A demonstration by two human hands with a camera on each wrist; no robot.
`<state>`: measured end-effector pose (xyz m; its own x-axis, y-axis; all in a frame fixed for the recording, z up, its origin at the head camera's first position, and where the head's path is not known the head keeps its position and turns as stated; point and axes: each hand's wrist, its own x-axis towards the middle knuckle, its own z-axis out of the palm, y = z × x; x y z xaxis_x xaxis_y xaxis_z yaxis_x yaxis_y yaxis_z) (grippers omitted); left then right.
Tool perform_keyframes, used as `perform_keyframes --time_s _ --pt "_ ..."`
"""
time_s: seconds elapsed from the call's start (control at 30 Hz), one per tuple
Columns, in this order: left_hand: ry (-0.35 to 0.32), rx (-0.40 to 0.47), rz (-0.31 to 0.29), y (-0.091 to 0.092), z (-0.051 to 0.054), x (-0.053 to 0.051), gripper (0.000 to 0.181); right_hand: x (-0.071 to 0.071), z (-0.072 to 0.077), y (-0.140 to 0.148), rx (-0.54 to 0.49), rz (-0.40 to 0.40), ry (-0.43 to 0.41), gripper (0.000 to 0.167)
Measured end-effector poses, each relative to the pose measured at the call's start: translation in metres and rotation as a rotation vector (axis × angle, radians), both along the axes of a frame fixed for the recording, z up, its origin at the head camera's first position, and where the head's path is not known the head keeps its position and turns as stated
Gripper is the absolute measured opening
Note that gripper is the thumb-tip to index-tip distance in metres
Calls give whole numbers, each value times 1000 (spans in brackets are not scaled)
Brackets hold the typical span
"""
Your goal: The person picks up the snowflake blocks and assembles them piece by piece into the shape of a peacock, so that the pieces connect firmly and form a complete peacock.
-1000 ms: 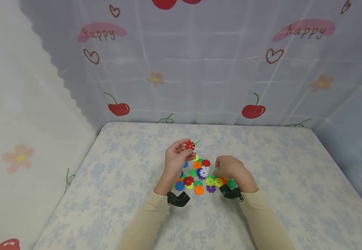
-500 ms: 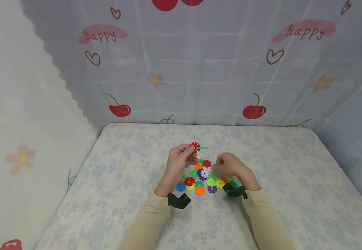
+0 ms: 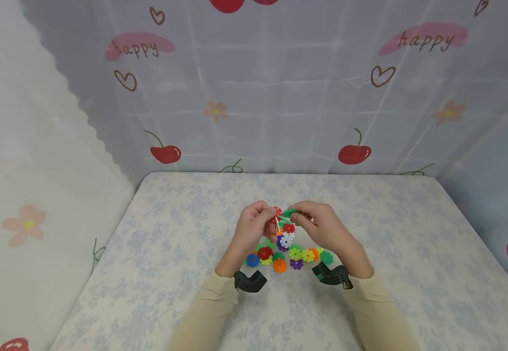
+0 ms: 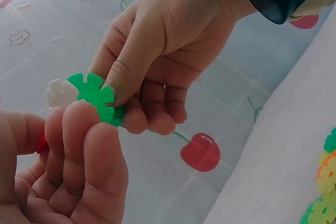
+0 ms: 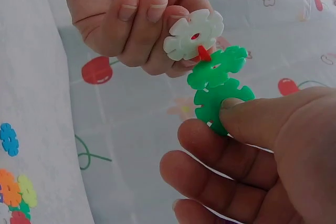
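My left hand (image 3: pixel 250 223) pinches a red notched plastic disc (image 3: pixel 278 211), mostly hidden by the fingers in the wrist views. Slotted onto it are a white disc (image 5: pixel 181 41) and a green disc (image 5: pixel 224 65). Between thumb and forefinger, my right hand (image 3: pixel 326 225) pinches a second green disc (image 5: pixel 209 101). In the right wrist view, this disc's edge meets the attached green one; whether their slots are joined I cannot tell. Both hands are raised above a pile of flower-shaped discs, among them a red one (image 3: pixel 265 253) and a blue one (image 3: pixel 252 260).
Loose discs in orange (image 3: pixel 279 265), purple (image 3: pixel 296 263), yellow and green lie close together on the pale patterned tablecloth (image 3: pixel 183 234), nearer to me than the hands. A printed curtain (image 3: pixel 275 107) hangs behind the table's far edge.
My right hand has risen from beside the pile and moved left and away from me, bringing a green disc up to the left hand's pieces. The left hand has shifted slightly right, turning the red disc.
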<state>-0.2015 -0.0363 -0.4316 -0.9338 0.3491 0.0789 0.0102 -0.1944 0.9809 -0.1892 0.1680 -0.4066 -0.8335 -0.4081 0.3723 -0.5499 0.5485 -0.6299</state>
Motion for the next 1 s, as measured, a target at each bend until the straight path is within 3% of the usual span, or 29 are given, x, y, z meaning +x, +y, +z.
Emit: perform_keyframes --time_s 0.47,0.6,0.7,0.8,0.9,1.0 --pt "-79 7 -141 -8 -4 -6 31 2 -5 -13 112 33 214 11" --pt "-101 9 -128 -7 -7 -8 30 3 -8 -16 129 13 271 9" --pt "-87 -30 -48 -6 -9 -8 29 1 -11 -18 106 -16 284 11" --pt "-58 -48 128 -5 -10 -10 25 -5 -16 -19 77 -99 208 28" --pt "-49 2 314 -5 -11 -13 22 -11 -23 -17 145 -201 6 41" --pt "-80 124 382 -4 -14 -14 21 -17 -36 -16 304 -210 -258 40"
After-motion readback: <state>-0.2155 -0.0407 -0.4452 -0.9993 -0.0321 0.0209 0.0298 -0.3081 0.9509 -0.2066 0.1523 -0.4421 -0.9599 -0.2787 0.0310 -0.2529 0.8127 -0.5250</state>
